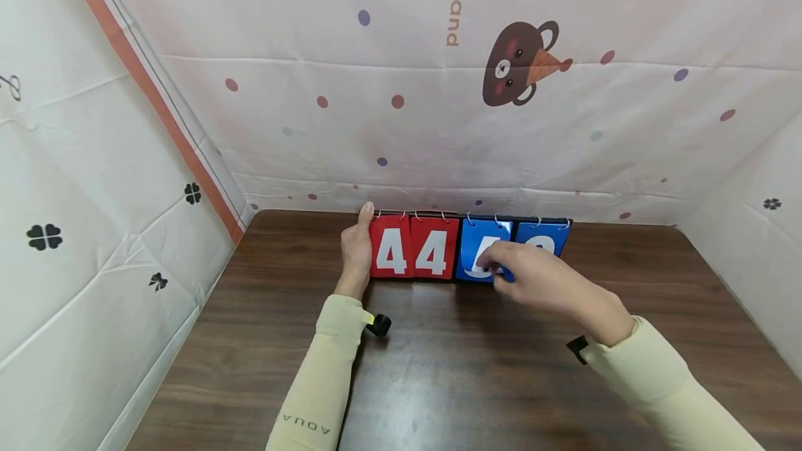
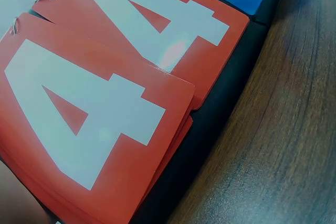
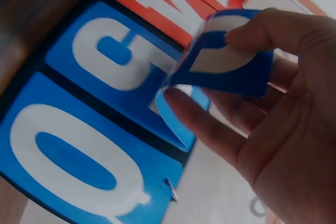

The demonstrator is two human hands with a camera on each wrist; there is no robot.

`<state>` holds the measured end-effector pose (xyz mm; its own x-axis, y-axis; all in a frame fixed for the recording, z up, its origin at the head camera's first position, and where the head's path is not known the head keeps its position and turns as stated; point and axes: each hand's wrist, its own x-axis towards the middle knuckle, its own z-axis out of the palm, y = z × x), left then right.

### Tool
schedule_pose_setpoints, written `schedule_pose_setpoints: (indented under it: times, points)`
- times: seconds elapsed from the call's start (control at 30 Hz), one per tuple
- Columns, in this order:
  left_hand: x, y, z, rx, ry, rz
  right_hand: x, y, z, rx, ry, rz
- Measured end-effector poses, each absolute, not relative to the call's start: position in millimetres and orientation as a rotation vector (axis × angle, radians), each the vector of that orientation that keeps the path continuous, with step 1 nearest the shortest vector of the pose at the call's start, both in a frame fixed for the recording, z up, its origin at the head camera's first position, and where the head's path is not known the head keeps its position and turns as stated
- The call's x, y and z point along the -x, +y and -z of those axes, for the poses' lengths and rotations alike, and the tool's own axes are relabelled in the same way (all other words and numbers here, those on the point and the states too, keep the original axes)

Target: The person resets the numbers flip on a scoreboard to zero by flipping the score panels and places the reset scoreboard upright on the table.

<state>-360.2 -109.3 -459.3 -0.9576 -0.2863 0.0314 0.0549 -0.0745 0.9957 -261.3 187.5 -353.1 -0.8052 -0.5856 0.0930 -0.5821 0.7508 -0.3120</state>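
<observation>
A flip scoreboard (image 1: 458, 249) lies at the table's (image 1: 438, 374) far edge, about midway between the two far corners, its metal rings (image 1: 469, 218) along the side toward that edge. The left hand (image 1: 356, 249) grips the scoreboard's left end, thumb stretched up by its top left corner; the other fingers are hidden. Beside it lie two red cards (image 1: 434, 248), each with a white 4. The right hand (image 3: 294, 98) pinches a blue card (image 3: 242, 84), bent up off the board; under it is another blue card (image 3: 118, 85) with a white numeral, and the rightmost blue card (image 3: 76, 156) lies flat. Both arms wear pale yellow sleeves (image 1: 319, 374), and behind the far edge hangs a dotted cloth (image 1: 301, 138) with a brown bear print
</observation>
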Motion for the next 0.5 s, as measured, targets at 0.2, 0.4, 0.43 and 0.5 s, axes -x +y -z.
schedule_pose_setpoints:
  times: [0.2, 0.4, 0.43, 0.5]
  points:
    - [359.3, -109.1, 458.0, -0.242, -1.960, 2.138, 266.9, 184.6, 369.2, 1.053, 2.995, 0.387]
    - [359.5, -109.6, 458.4, -0.247, -1.963, 2.142, 272.0, 180.5, 383.7, 1.061, 3.063, 0.256]
    - [359.6, -109.7, 458.3, -0.249, -1.963, 2.142, 272.8, 179.9, 385.9, 1.069, 3.074, 0.239]
    - [359.7, -109.9, 458.2, -0.250, -1.963, 2.141, 273.8, 179.1, 390.1, 1.092, 3.095, 0.202]
